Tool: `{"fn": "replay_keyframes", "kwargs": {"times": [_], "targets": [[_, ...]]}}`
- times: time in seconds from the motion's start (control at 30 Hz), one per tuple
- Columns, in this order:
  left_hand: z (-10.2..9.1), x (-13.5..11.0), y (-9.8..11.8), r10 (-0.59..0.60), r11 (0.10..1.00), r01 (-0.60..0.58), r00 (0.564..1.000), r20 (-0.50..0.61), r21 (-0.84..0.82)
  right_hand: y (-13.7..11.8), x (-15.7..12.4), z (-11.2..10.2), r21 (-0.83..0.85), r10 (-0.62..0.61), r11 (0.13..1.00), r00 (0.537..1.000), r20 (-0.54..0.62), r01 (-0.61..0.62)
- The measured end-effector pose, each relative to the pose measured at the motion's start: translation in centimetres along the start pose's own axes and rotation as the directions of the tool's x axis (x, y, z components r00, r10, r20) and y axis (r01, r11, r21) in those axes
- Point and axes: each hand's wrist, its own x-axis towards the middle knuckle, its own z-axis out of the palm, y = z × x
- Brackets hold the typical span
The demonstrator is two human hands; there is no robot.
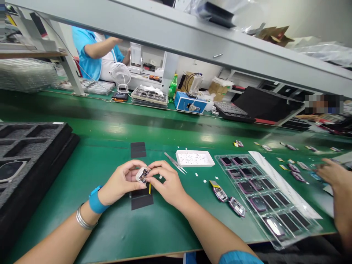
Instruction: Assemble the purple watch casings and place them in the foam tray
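Observation:
My left hand (pixel 122 179), with a blue band and silver bangles at the wrist, holds a small rounded electronic device (pixel 142 175) by its edge. Inner parts of the device show on its open side. The fingertips of my right hand (pixel 166 181) are pinched at the device's right side; whether they grip a small part there is hidden. A yellow strip (pixel 150 188) hangs just below the fingers. Beneath my hands lie black rectangular pads (pixel 142 202). Metal tweezers (pixel 175 163) rest beyond my right hand, beside a white box (pixel 210 160) of tiny pieces.
Two similar opened devices (pixel 237 207) lie right of my right arm. Beyond them stands a clear plastic tray (pixel 268 231) of dark screens. Black foam trays (pixel 59 146) fill the left side. A co-worker's hand (pixel 330 172) reaches in at right. A grey shelf beam (pixel 165 33) crosses above.

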Motion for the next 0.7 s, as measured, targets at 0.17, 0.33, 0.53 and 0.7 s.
{"fn": "replay_keyframes", "kwargs": {"times": [0.17, 0.33, 0.53, 0.7], "targets": [[-0.01, -0.19, -0.11, 0.0, 1.0, 0.0, 1.0, -0.016, -0.017, -0.03, -0.03, -0.02, -0.024, -0.012, 1.0, 1.0, -0.01, 0.012], [0.01, -0.06, -0.33, -0.016, 0.999, 0.015, 1.0, -0.005, -0.043, 0.08, -0.07, -0.04, -0.063, 0.021, 0.998, 0.998, 0.052, -0.018], [0.07, 0.15, -0.18, 0.014, 0.999, -0.015, 1.0, -0.028, -0.044, 0.11, -0.03, -0.18, -0.088, -0.017, 0.996, 1.0, -0.013, 0.016], [0.12, 0.14, -0.12, 0.013, 0.999, -0.014, 1.0, -0.013, -0.029, 0.12, 0.0, -0.18, -0.078, -0.015, 0.997, 1.0, 0.003, 0.015]]}}
